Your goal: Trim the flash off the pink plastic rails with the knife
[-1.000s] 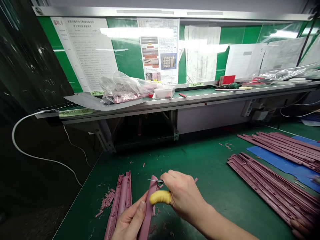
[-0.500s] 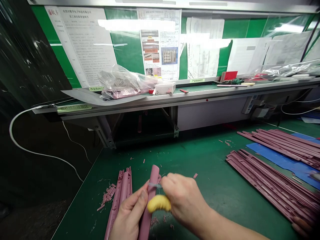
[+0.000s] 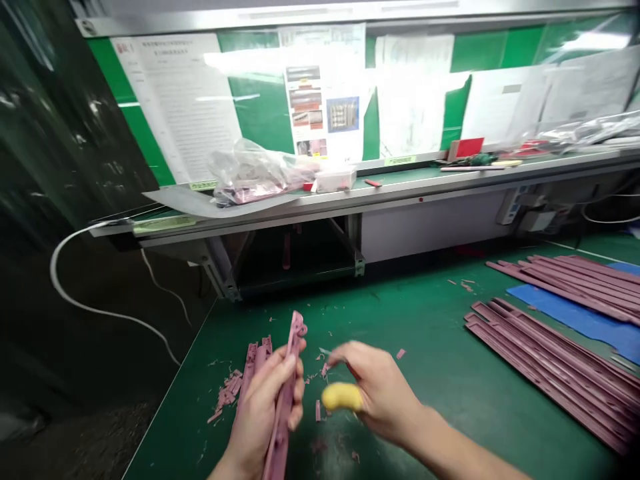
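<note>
My left hand [image 3: 263,407] is shut around a long pink plastic strip [image 3: 283,407], which stands nearly upright and edge-on, with its notched end at the top. To the right, my right hand [image 3: 380,390] is apart from the strip and slightly blurred. A short knife blade [image 3: 325,351] shows at its fingertips, and the rest of the tool is hidden by the fingers. A yellow rubber finger cot [image 3: 342,397] covers one curled finger. Below my left hand, more pink strips [image 3: 256,360] lie on the green mat, partly hidden by that hand.
Pink plastic shavings [image 3: 227,393] are scattered on the green mat [image 3: 425,320]. Stacks of pink strips [image 3: 545,357] lie at right, beside a blue sheet [image 3: 575,320]. Behind stands a shelf [image 3: 400,193] holding a plastic bag, a small box and tools. A white cable runs at left.
The strip has turned edge-on in my left hand, and its notched end now shows at the top. My right hand has moved right, away from the strip. The view has shifted slightly.
</note>
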The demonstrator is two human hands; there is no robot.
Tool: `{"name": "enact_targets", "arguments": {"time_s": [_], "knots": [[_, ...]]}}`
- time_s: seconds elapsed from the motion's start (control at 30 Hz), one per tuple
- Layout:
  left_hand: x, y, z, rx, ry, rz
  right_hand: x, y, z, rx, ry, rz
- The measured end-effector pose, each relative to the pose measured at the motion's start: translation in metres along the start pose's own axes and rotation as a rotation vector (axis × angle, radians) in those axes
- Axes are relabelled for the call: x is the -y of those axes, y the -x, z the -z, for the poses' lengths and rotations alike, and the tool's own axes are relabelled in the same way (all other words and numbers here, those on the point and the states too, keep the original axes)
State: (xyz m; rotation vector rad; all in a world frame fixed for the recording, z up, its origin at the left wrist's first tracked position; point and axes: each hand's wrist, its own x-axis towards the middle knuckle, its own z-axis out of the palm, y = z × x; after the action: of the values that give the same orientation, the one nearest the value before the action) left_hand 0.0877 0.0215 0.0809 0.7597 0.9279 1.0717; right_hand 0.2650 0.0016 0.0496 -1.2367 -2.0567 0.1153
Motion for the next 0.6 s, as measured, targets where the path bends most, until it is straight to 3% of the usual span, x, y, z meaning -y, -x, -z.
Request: {"name": "enact_targets", "arguments": {"time_s": [0.1, 0.2, 0.43, 0.6], "knots": [[0.024, 0.018, -0.004, -0.043, -0.061, 0.074, -0.011, -0.027, 0.013, 0.002, 0.098, -0.061], [0.034, 0.023, -0.007, -0.048, -0.045, 0.112, -0.008, -0.032, 0.013, 0.029, 0.150, -0.068], [0.047, 0.021, 0.000, -0.187, 0.046, 0.043, 0.003, -0.020, 0.018, 0.048, 0.254, -0.074], [0.035, 0.016, -0.006, -0.116, 0.141, 0.031, 0.035, 0.012, -0.002, 0.107, 0.227, 0.099]]}}
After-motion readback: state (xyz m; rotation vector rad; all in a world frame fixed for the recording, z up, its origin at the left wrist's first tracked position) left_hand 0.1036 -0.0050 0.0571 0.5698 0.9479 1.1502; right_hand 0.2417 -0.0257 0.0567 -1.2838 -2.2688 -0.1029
